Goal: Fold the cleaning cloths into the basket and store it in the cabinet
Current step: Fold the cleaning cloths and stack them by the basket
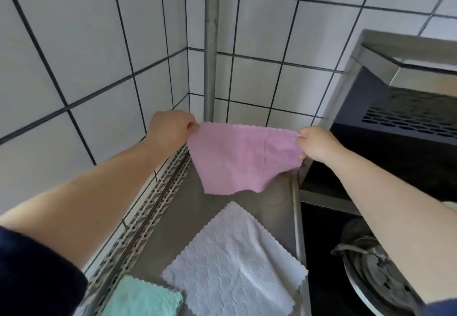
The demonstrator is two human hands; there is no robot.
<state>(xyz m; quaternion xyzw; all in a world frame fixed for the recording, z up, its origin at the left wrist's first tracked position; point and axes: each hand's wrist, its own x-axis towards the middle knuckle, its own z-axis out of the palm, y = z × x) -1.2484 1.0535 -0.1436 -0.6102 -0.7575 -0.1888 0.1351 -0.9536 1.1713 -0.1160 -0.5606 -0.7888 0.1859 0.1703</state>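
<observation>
A pink cleaning cloth (242, 157) hangs in the air above the steel counter (259, 207), stretched between both hands. My left hand (170, 128) pinches its upper left corner and my right hand (314, 142) pinches its upper right corner. Below it a white embossed cloth (235, 263) lies flat on the counter. A mint green cloth (143, 298) lies at the counter's near left edge, partly cut off by the frame. No basket or cabinet is in view.
White tiled walls meet in a corner behind a vertical metal pipe (211, 44). A perforated metal rail (148, 214) runs along the counter's left side. To the right stand a dark appliance with vent holes (400, 118) and a gas burner (366, 261).
</observation>
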